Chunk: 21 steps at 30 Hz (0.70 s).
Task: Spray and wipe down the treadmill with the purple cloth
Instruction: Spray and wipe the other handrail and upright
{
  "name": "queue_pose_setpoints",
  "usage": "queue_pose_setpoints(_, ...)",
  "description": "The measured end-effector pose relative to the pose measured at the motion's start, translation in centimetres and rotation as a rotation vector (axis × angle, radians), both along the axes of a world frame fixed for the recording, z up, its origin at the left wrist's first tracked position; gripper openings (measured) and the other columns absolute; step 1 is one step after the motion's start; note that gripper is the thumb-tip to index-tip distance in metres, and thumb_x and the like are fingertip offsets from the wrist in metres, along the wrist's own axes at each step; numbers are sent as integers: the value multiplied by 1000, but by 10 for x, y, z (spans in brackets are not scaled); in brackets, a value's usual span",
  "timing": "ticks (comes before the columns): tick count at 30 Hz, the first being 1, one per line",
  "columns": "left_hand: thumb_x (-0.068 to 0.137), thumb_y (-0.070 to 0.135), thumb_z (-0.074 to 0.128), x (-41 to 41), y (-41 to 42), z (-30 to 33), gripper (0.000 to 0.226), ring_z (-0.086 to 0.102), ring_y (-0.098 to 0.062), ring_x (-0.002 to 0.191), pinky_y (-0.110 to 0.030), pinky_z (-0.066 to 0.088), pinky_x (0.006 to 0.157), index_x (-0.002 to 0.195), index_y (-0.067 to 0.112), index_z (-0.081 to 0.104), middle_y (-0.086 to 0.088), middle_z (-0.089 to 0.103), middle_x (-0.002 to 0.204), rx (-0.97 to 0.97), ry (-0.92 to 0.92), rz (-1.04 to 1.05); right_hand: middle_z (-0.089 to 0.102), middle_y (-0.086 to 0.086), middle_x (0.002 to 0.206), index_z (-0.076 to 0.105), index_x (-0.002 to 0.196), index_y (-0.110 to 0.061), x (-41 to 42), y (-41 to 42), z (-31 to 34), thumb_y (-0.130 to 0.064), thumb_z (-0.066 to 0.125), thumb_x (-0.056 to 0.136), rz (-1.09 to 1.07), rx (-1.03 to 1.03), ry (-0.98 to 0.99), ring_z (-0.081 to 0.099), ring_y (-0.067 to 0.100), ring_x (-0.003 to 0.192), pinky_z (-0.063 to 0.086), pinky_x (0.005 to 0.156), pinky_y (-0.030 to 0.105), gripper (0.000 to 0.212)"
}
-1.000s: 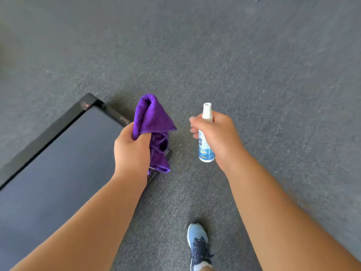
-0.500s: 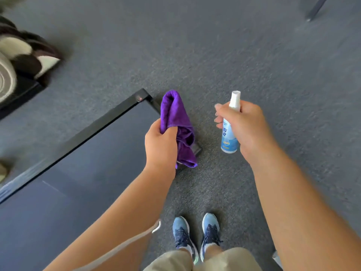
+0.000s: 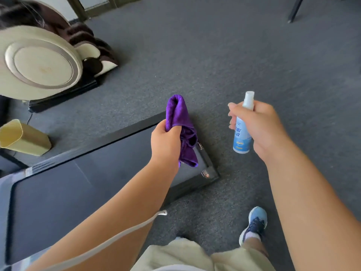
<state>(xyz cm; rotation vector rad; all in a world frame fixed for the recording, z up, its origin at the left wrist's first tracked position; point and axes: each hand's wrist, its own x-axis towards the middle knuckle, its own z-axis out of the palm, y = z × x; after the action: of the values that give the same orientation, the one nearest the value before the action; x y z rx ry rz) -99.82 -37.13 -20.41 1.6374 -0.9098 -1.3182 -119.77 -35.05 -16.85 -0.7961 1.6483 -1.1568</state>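
My left hand [image 3: 166,141] grips a bunched purple cloth [image 3: 180,122], which hangs above the rear corner of the treadmill [image 3: 210,176]. The treadmill's dark belt [image 3: 64,190] stretches to the lower left inside a black frame. In my right hand [image 3: 259,128] I hold a small white and blue spray bottle [image 3: 242,133] upright over the carpet, just right of the treadmill, with its white nozzle on top. My forearms cover part of the belt.
Grey carpet [image 3: 234,55] surrounds the treadmill. A cream and brown massage chair [image 3: 39,63] stands at the upper left, with a yellow bin [image 3: 23,138] below it. A dark furniture leg [image 3: 294,10] is at the top right. My blue shoe [image 3: 255,223] is planted near the treadmill's end.
The view has swung left and back, bringing the massage chair, the bin and more of the belt into sight. Both hands keep their grips and now sit over the treadmill's rear corner.
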Motion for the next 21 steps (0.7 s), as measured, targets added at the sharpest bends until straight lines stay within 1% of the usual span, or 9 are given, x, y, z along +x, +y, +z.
queue_pose_setpoints(2, 85, 10, 52, -18, -10, 8, 15, 55, -22, 70, -37, 47, 62, 89, 13, 66, 1, 62, 76, -28, 0, 75, 64, -1, 65, 68, 76, -16, -20, -14, 6, -29, 73, 95, 73, -11, 5, 64, 15, 62, 58, 95, 51, 24)
queue_pose_setpoints(4, 83, 10, 52, -41, -18, 16, 19, 55, -22, 72, -39, 47, 64, 95, 9, 67, -3, 62, 79, -45, 10, 157, 65, 0, 67, 69, 77, -16, -45, -27, 13, -29, 73, 95, 150, -23, 23, 65, 15, 64, 58, 94, 51, 23)
queue_pose_setpoints(7, 81, 9, 51, -79, -25, 29, 22, 50, -23, 73, -39, 45, 65, 98, -1, 61, -7, 56, 80, -52, 48, 289, 67, 0, 69, 69, 78, -16, -83, -48, 28, -30, 73, 95, 272, -27, 62, 66, 17, 67, 58, 93, 49, 23)
queue_pose_setpoints(9, 80, 8, 50, -103, -28, 39, 22, 48, -24, 74, -41, 43, 65, 97, -5, 55, -8, 53, 81, -57, 98, 366, 68, 0, 70, 68, 77, -17, -108, -60, 38, -31, 73, 95, 334, -34, 72, 66, 17, 68, 58, 94, 49, 23)
queue_pose_setpoints(11, 83, 5, 48, -119, -34, 48, 14, 49, -25, 73, -41, 43, 64, 92, 1, 58, -7, 53, 83, -73, 137, 424, 67, 0, 70, 69, 77, -17, -128, -73, 48, -32, 73, 95, 389, -49, 81, 66, 16, 68, 58, 94, 49, 24)
queue_pose_setpoints(13, 84, 4, 48, -128, -41, 54, 16, 50, -24, 71, -40, 44, 64, 93, 8, 61, -8, 54, 82, -85, 137, 453, 66, -1, 69, 69, 77, -16, -143, -87, 55, -32, 73, 96, 422, -67, 78, 66, 14, 67, 58, 93, 47, 24)
queue_pose_setpoints(16, 83, 5, 50, -135, -56, 57, 21, 55, -25, 73, -42, 49, 66, 98, 2, 64, -9, 59, 82, -96, 111, 492, 65, -1, 68, 69, 78, -15, -158, -110, 63, -33, 72, 96, 465, -87, 58, 65, 15, 67, 58, 94, 48, 26)
queue_pose_setpoints(18, 83, 5, 51, -139, -69, 56, 21, 58, -26, 74, -43, 52, 69, 99, 3, 65, -9, 62, 83, -94, 111, 511, 64, 0, 67, 69, 78, -14, -164, -126, 64, -34, 71, 97, 506, -92, 54, 64, 16, 67, 58, 95, 50, 28)
queue_pose_setpoints(21, 84, 5, 51, -145, -98, 53, 22, 56, -25, 74, -42, 50, 69, 102, -2, 62, -9, 59, 84, -95, 127, 549, 64, 1, 67, 69, 78, -13, -166, -160, 66, -36, 70, 97, 556, -96, 59, 64, 17, 67, 57, 95, 53, 30)
